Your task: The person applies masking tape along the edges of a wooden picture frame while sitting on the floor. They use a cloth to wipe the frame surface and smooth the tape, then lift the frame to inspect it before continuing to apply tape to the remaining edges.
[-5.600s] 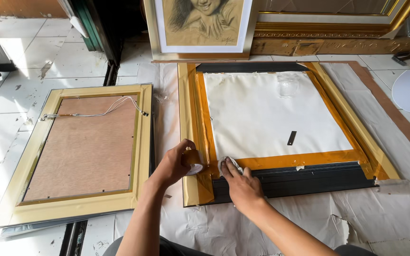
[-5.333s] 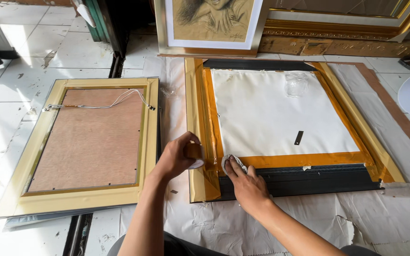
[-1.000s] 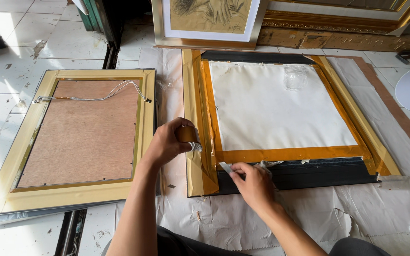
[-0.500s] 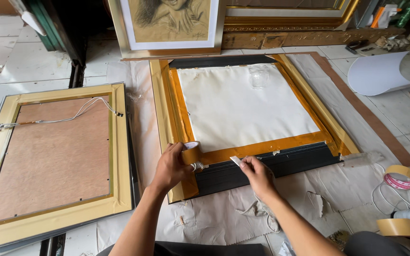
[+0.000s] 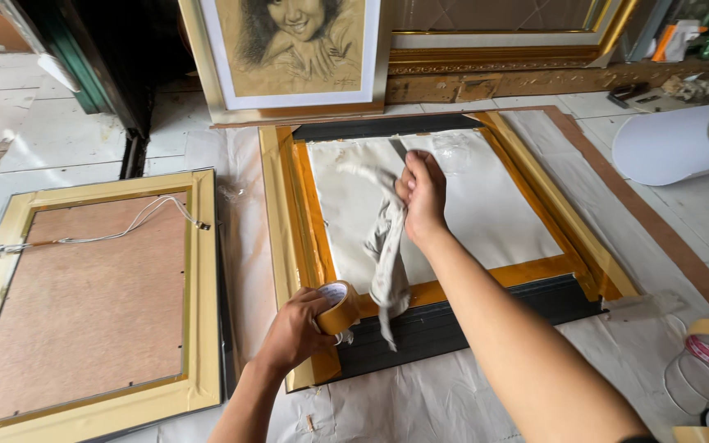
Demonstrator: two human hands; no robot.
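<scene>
From the head view, the left hand (image 5: 295,332) curls its fingers around a light, stiff tape roll (image 5: 337,305) at the gold frame's (image 5: 276,246) seven o'clock corner, best gripped by the rim, while the right hand (image 5: 423,193) pinches a limp grey cloth (image 5: 387,254) above centre.

White tiled floor (image 5: 59,131), scuffed and brightly lit, left of the hands. Crumpled white sheeting (image 5: 469,394) covers the floor beneath them. Beyond them, gilded frames (image 5: 494,57) lean against the back; a dark doorway (image 5: 125,57) opens at far left.
</scene>
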